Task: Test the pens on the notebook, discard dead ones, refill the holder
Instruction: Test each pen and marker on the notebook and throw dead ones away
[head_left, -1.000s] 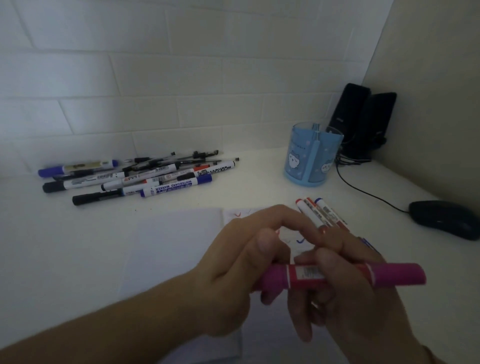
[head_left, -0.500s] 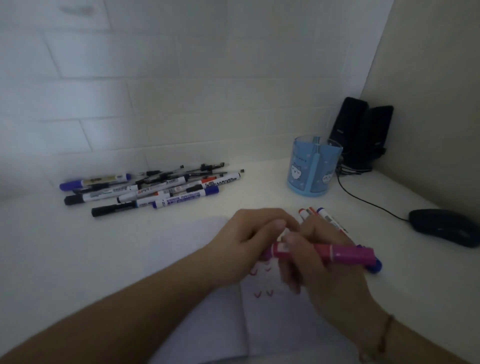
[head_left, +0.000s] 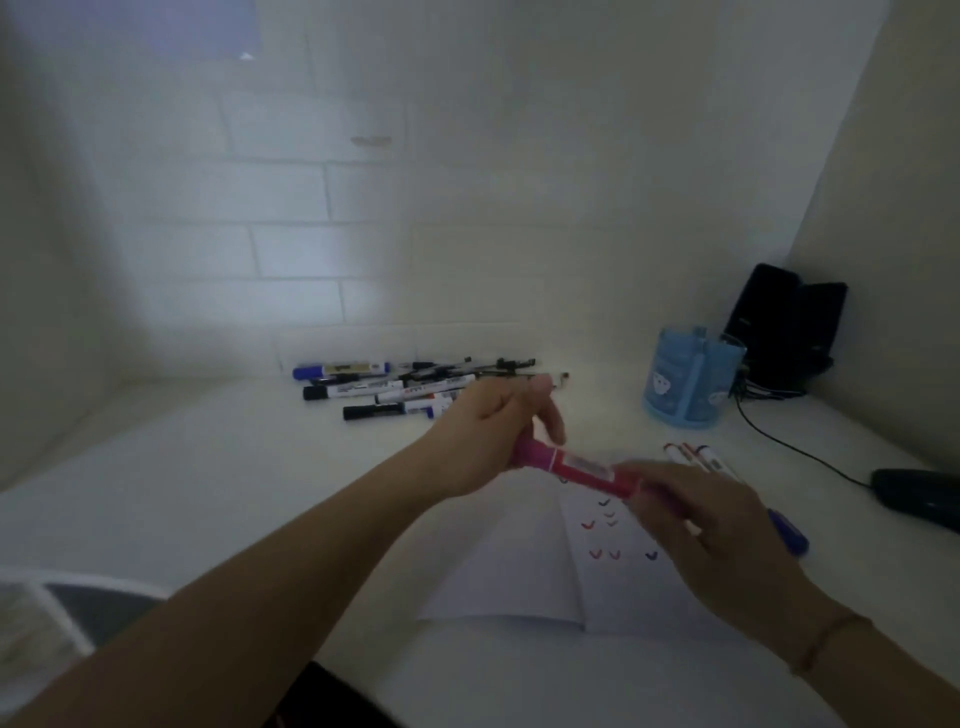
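Pink marker (head_left: 571, 467) gripped at both ends by your left hand (head_left: 493, 441), right hand (head_left: 691, 514); ticks fill notebook (head_left: 519, 561); untested pile (head_left: 410, 389) upper centre, holder (head_left: 685, 384) unfilled.

Left hand (head_left: 485, 436) and right hand (head_left: 696, 525) raised over desk, fingers curled, each gripping 1 end of pink marker (head_left: 582, 469).

pen pile (head_left: 415, 387) behind notebook (head_left: 545, 561) | holder (head_left: 691, 384) right (speakers (head_left: 784, 322) behind it)
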